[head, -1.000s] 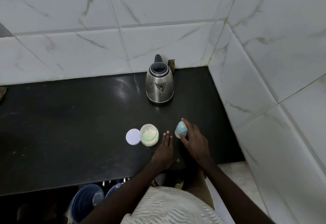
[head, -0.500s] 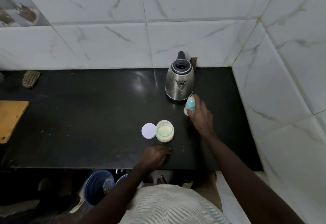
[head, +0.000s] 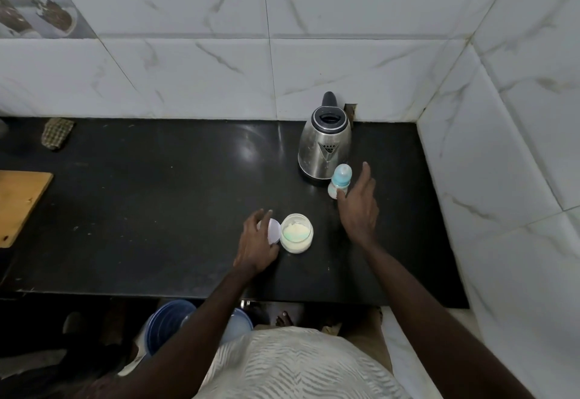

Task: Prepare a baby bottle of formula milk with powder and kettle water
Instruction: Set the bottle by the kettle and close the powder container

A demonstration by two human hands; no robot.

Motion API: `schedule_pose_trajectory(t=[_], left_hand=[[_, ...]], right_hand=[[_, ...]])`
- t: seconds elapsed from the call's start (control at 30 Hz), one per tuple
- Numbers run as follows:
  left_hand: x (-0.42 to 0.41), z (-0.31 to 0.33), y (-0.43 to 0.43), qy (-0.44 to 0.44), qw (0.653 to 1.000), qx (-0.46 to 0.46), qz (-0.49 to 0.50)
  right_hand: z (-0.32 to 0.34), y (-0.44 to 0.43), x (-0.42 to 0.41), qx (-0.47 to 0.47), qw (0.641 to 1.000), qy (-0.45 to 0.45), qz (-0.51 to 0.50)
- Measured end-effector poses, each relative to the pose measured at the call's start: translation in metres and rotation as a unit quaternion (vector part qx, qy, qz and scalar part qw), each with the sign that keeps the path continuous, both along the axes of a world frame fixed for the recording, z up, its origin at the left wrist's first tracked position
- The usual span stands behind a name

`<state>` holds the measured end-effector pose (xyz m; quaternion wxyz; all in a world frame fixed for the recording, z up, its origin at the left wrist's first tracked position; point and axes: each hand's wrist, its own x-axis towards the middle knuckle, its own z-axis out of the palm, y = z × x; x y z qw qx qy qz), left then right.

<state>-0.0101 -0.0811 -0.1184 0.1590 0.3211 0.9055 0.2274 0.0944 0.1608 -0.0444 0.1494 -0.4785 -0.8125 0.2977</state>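
Observation:
A steel kettle (head: 324, 144) with a black lid stands at the back of the black counter (head: 157, 210). Just in front of it, to its right, a small baby bottle (head: 340, 180) with a blue cap stands upright. My right hand (head: 359, 207) is beside the bottle with fingers straight, its thumb by the bottle's base. An open jar of pale powder (head: 296, 233) sits nearer the front edge. My left hand (head: 255, 241) pinches the jar's white lid (head: 273, 231), which is tilted up on edge against the jar's left side.
A wooden board (head: 18, 204) lies at the counter's left end, with a crumpled cloth (head: 56, 133) near the back wall. The tiled side wall (head: 502, 178) closes off the right. Blue buckets (head: 169, 323) stand below the counter's front edge.
My right hand carried the bottle back to the kettle's side and opened beside it. My left hand moved from the counter's front to the lid and tipped it up.

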Motion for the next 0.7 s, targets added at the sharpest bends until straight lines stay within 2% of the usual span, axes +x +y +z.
schedule_pose_trajectory(t=[0.07,0.13,0.2,0.27,0.37,0.43,0.47,0.53,0.6,0.7], left_hand=[[-0.002,-0.006,0.007,-0.020,0.997,-0.072,-0.024],[-0.003,-0.009,0.010,-0.026,0.996,-0.086,-0.020],[-0.005,-0.009,0.011,-0.018,0.999,-0.044,0.002],[-0.008,-0.002,0.014,-0.013,0.997,0.018,0.068],[-0.003,0.029,0.026,0.012,0.971,0.129,0.202],[0.005,0.056,0.034,0.030,0.949,0.197,0.246],[0.009,0.066,0.037,0.030,0.945,0.223,0.237],[0.022,0.074,0.040,0.027,0.960,0.239,0.146],[0.036,0.070,0.040,0.042,0.975,0.215,0.039],[0.052,0.063,0.040,0.042,0.980,0.193,-0.011]], right_hand=[[-0.006,-0.022,0.012,-0.029,0.999,0.036,-0.012],[-0.016,-0.048,0.028,-0.100,0.993,0.041,0.051],[-0.026,-0.070,0.041,-0.164,0.977,0.030,0.133],[-0.034,-0.084,0.047,-0.191,0.964,0.025,0.181],[-0.036,-0.092,0.047,-0.190,0.964,0.035,0.183],[-0.032,-0.092,0.046,-0.193,0.966,0.038,0.165],[-0.030,-0.091,0.046,-0.193,0.967,0.040,0.161],[-0.030,-0.088,0.048,-0.196,0.967,0.039,0.157],[-0.033,-0.084,0.050,-0.197,0.967,0.037,0.157],[-0.025,-0.078,0.053,-0.182,0.970,0.049,0.152]])
